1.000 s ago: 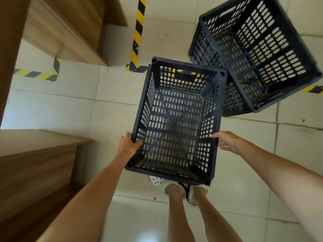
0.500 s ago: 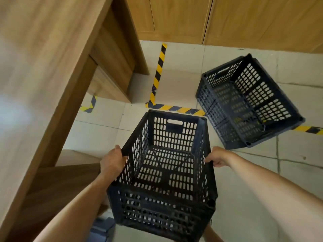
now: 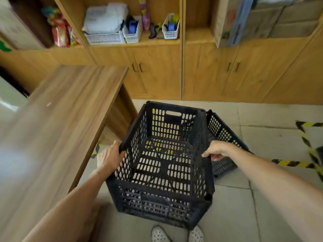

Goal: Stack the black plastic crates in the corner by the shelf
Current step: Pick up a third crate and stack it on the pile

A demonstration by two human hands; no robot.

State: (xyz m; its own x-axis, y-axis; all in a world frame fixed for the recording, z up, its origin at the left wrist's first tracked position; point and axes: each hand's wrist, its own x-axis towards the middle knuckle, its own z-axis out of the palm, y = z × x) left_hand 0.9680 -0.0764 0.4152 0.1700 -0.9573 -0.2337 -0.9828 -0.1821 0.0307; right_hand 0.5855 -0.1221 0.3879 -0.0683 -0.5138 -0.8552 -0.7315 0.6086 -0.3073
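We carry one black crate [image 3: 162, 165], left hand [image 3: 110, 157] and right hand [image 3: 216, 151] clamped on its side rims; next, lower it squarely into the floor crate [image 3: 225, 137].

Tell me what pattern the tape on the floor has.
Diagonal yellow and black stripes on the floor tape, seen in the head view, the only view.

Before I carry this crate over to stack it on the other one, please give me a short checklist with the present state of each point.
1. Left hand grip on carried crate rim: ok.
2. Right hand grip on opposite rim: ok.
3. Carried crate empty: ok.
4. Second crate empty and level: cannot tell, mostly hidden.
5. Clearance from table on the left: ok, apart.
6. Floor under the carried crate free: cannot tell.
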